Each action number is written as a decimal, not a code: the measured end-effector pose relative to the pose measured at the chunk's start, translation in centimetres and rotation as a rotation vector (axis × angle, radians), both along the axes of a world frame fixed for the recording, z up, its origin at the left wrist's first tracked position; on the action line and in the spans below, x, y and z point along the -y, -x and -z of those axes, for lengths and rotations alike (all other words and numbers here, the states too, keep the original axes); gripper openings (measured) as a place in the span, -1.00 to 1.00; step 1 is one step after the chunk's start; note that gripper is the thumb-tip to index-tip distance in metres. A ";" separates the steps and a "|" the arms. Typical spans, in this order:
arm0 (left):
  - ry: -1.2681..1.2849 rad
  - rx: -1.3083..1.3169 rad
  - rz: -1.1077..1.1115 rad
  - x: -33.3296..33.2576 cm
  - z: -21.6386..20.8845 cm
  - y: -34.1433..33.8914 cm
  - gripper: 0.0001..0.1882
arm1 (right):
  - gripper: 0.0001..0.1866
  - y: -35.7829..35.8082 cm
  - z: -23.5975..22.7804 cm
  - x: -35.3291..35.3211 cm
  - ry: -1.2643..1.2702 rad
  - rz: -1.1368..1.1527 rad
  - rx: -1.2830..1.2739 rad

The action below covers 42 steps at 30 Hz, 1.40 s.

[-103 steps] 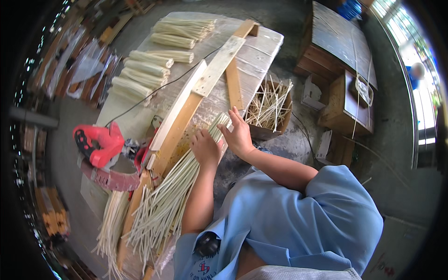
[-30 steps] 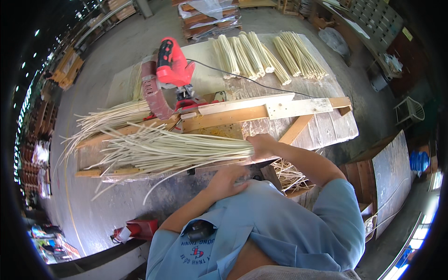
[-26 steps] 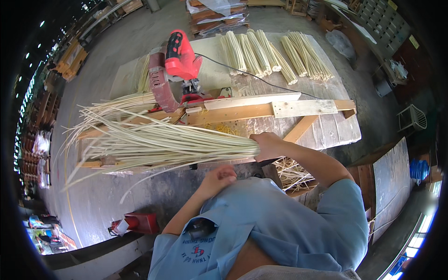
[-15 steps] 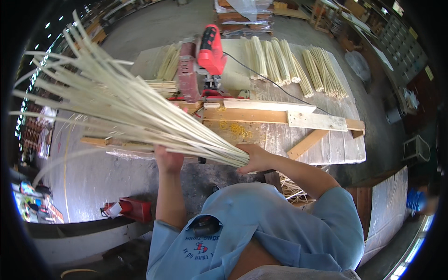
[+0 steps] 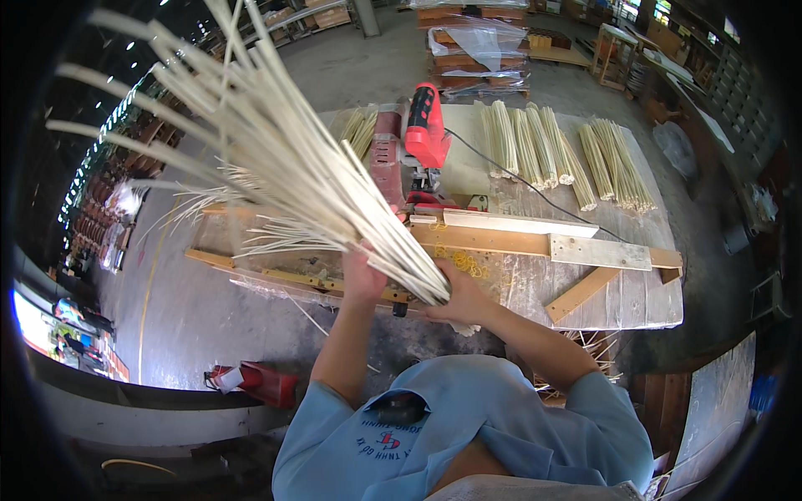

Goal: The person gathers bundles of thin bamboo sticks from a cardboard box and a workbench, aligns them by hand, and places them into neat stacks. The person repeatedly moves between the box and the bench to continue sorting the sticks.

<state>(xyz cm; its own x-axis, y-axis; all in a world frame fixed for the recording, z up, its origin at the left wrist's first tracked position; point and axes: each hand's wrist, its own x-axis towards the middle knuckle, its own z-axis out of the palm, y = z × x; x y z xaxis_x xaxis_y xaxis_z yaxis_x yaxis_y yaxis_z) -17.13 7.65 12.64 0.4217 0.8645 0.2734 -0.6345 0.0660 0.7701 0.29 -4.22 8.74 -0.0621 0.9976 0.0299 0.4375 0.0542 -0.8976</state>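
Strand bundle [image 5: 305,159] with blurred tips, some beyond the top edge

Grey concrete floor [image 5: 334,71] spreads beyond me; a thin yellow line [image 5: 145,317] runs along it on my left. Far side: a column [image 5: 366,17] and a plastic-draped timber stack [image 5: 476,50]. I note a glaring opening [image 5: 33,326] at lower left, bright light spots [image 5: 109,125] above it, and, right, a scuffed, grey-topped cabinet [image 5: 714,409].
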 end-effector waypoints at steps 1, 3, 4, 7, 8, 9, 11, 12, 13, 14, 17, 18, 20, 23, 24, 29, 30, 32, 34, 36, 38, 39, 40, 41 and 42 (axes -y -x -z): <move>0.014 -0.015 -0.019 0.0 0.0 -0.3 -0.23 | -0.04 0.4 -0.1 -0.6 -0.018 0.021 -0.025; -0.103 -0.041 -0.036 0.1 0.1 -0.6 -0.13 | -0.06 0.3 0.0 -1.0 0.049 0.028 -0.022; -0.108 -0.031 0.013 -0.1 0.0 -0.5 -0.11 | -0.07 0.2 0.4 -1.0 0.058 0.033 -0.032; -0.105 -0.077 0.019 0.2 0.2 0.1 -0.06 | -0.12 0.1 0.8 -0.6 0.075 0.024 -0.070; -0.184 -0.312 -0.130 0.3 0.2 0.7 -0.04 | -0.13 0.2 1.0 -0.5 0.052 0.013 -0.096; -0.258 -0.542 -0.251 0.6 -1.2 0.5 -0.01 | -0.13 -0.2 1.4 -0.3 0.034 0.028 -0.117; -0.208 -0.449 -0.435 0.2 -1.7 2.4 -0.02 | -0.13 -0.4 0.5 -0.1 0.115 0.047 -0.038; -0.096 -0.112 -0.466 -0.4 -1.1 4.1 -0.04 | -0.13 -0.7 0.5 -0.1 0.128 0.040 -0.004; 0.018 0.224 -0.476 -0.7 -1.1 5.4 -0.07 | -0.13 -1.0 0.5 -0.1 0.147 0.042 0.029; -0.012 0.272 -0.455 -0.7 -0.9 6.7 -0.11 | -0.18 -1.3 0.6 0.0 0.109 0.050 0.026; -0.048 0.399 -0.450 -0.8 -2.4 9.0 -0.22 | -0.18 -2.6 1.3 0.2 0.093 0.093 0.102; -0.035 0.412 -0.524 -0.7 -2.8 10.3 -0.24 | -0.20 -2.7 1.3 0.2 0.097 0.093 0.098; -0.040 0.521 -0.503 -1.0 -2.6 14.5 -0.32 | -0.21 -2.9 1.5 0.3 0.074 0.105 0.078; -0.104 0.621 -0.888 -1.2 -3.6 24.1 -0.44 | -0.22 -3.3 0.5 0.1 0.051 0.160 0.102; -0.318 0.386 -0.845 -0.3 -4.1 27.7 -0.45 | -0.22 -3.9 0.3 0.2 0.023 0.194 0.117; -0.287 0.642 -0.769 3.9 -3.5 41.9 -0.28 | -0.35 -5.9 -4.5 0.2 -0.118 0.415 -0.059; -0.125 0.632 -0.803 3.7 -2.4 42.8 -0.29 | -0.40 -7.3 -4.8 0.4 -0.142 0.375 -0.214; 0.226 0.496 -0.876 2.2 0.6 42.0 -0.30 | -0.52 -8.9 -6.6 0.8 -0.251 0.310 -0.338; 0.485 0.312 -0.857 0.0 3.5 39.5 -0.36 | -0.48 -9.2 -7.6 1.1 -0.310 0.292 -0.462; 0.597 0.150 -0.874 -2.7 4.5 37.9 -0.40 | -0.44 -8.7 -7.9 1.1 -0.316 0.312 -0.484; 0.657 0.084 -0.855 -5.4 4.9 36.5 -0.47 | -0.43 -8.3 -7.9 1.2 -0.310 0.315 -0.521; 0.689 0.032 -0.872 -7.0 4.5 35.8 -0.48 | -0.43 -8.1 -7.7 1.3 -0.306 0.320 -0.503; 0.716 -0.024 -0.892 -8.5 3.9 35.4 -0.48 | -0.43 -7.7 -7.3 1.5 -0.300 0.324 -0.492; 0.741 -0.082 -0.913 -10.0 3.2 35.0 -0.49 | -0.43 -7.5 -7.0 1.7 -0.294 0.328 -0.480; 0.705 -0.115 -0.826 -11.5 2.4 34.6 -0.53 | -0.44 -7.3 -6.4 2.0 -0.288 0.338 -0.485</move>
